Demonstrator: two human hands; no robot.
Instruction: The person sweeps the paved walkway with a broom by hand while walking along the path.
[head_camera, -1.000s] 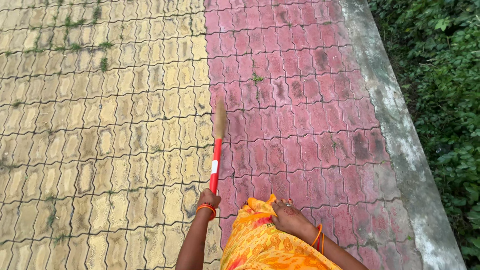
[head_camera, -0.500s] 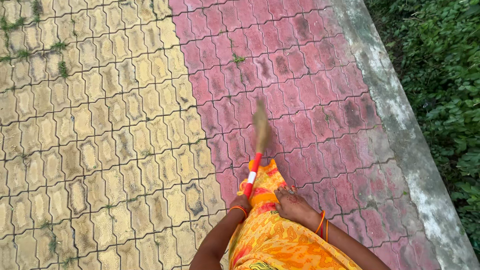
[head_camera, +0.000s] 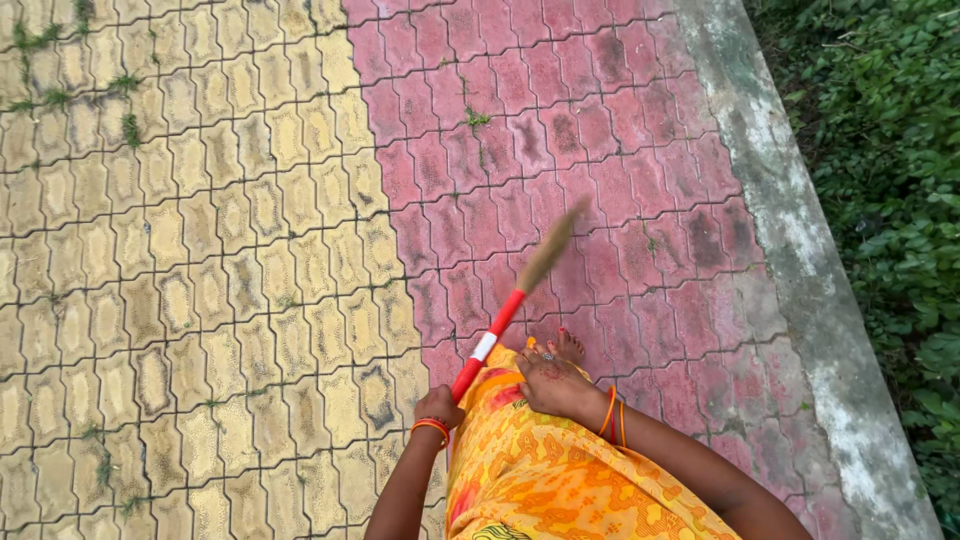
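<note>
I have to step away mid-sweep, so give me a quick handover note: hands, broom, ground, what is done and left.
Left hand grips the red-and-white handle of the broom; its bristles point up and right over the red paving.
Right hand rests on the orange-yellow garment, holding nothing.
Done: cannot tell; no swept pile shows.
Left: tufts of weed sit in the joints of the red and the yellow paving.

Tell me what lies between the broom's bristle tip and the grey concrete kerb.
In the head view, only red paving blocks lie between the broom and the kerb, with small weeds in the joints.
</note>
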